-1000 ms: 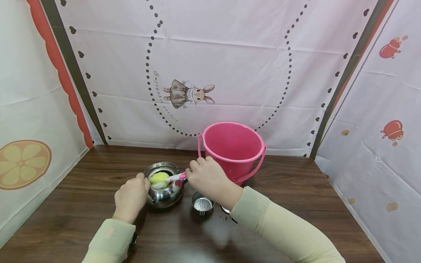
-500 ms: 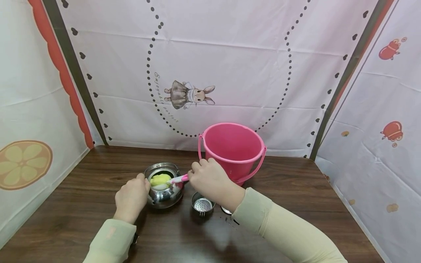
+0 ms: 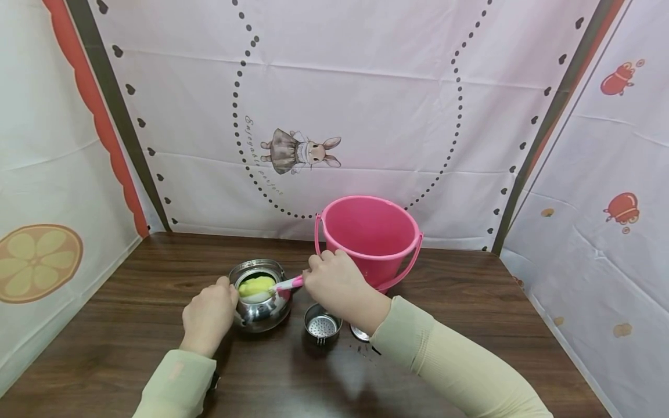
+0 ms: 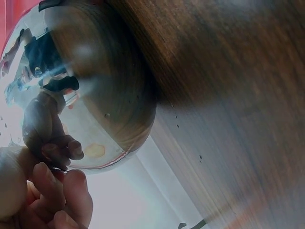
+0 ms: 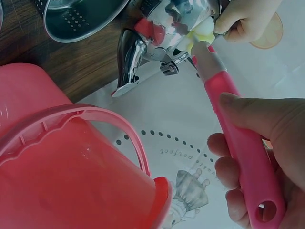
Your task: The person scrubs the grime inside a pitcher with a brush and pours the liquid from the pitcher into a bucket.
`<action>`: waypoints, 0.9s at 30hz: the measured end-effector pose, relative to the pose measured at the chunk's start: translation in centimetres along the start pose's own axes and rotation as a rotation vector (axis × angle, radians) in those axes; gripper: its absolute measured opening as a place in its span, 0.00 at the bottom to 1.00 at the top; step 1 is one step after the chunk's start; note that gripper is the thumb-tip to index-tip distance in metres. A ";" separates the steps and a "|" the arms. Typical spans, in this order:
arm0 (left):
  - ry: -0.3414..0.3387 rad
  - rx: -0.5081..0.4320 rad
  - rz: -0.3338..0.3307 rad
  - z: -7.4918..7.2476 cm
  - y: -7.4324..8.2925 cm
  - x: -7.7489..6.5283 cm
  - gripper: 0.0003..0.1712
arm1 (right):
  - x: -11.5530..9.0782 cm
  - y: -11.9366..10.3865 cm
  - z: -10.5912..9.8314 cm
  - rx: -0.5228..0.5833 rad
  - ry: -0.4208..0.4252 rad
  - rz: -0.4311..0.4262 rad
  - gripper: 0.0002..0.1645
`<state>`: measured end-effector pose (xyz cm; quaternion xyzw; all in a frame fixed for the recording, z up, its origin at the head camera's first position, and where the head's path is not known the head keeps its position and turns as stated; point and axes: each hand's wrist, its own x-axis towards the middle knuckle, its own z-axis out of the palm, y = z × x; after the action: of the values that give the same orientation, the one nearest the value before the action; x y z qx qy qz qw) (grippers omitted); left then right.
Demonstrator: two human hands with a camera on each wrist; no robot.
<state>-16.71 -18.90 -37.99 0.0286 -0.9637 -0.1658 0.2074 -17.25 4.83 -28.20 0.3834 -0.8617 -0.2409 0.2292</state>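
A shiny steel teapot [image 3: 263, 313] stands uncovered on the table, left of the pink bucket. My left hand [image 3: 209, 316] grips its rim from the left with curled fingers; in the left wrist view, the fingers [image 4: 76, 191] lie close against the mirror-like side. My right hand [image 3: 340, 287] holds a sponge brush by its pink handle [image 5: 238, 138]. The brush's yellow and white sponge head [image 3: 256, 287] sits in the teapot's mouth, its lower part hidden inside. In the right wrist view, the spout [image 5: 128, 62] points away from my left hand.
A pink bucket [image 3: 371, 264] with its handle hanging down stands behind my right hand. In front of it are a perforated steel strainer [image 3: 322, 326] and a round metal lid [image 3: 359, 332], partly covered by my right arm. Dark specks lie beside the lid. Printed cloth walls surround the table.
My right hand has shifted slightly right, and the brush with it; the sponge head has moved a little within the teapot's mouth. My left hand and the teapot stay in place.
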 end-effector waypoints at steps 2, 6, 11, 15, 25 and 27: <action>0.000 0.002 0.000 0.0 0.0 0.0 0.13 | 0.1 0.0 0.0 0.007 -0.004 0.008 0.08; -0.001 0.002 0.001 0.0 0.0 0.0 0.13 | 0.2 0.1 0.2 0.012 -0.003 0.029 0.07; 0.001 0.000 0.001 0.0 0.0 0.0 0.13 | 0.5 0.2 0.3 0.033 -0.011 0.052 0.06; 0.000 -0.001 0.000 0.0 0.0 0.0 0.13 | 0.6 0.2 0.3 0.048 -0.030 0.060 0.06; 0.013 -0.001 0.005 0.0 -0.1 0.0 0.12 | 0.9 0.2 0.2 0.068 -0.076 0.076 0.07; 0.008 -0.001 0.004 0.0 -0.1 0.0 0.12 | 0.9 0.1 0.2 0.066 -0.075 0.079 0.08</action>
<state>-16.74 -19.00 -38.01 0.0270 -0.9628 -0.1659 0.2114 -18.01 4.22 -28.08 0.3470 -0.8916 -0.2172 0.1933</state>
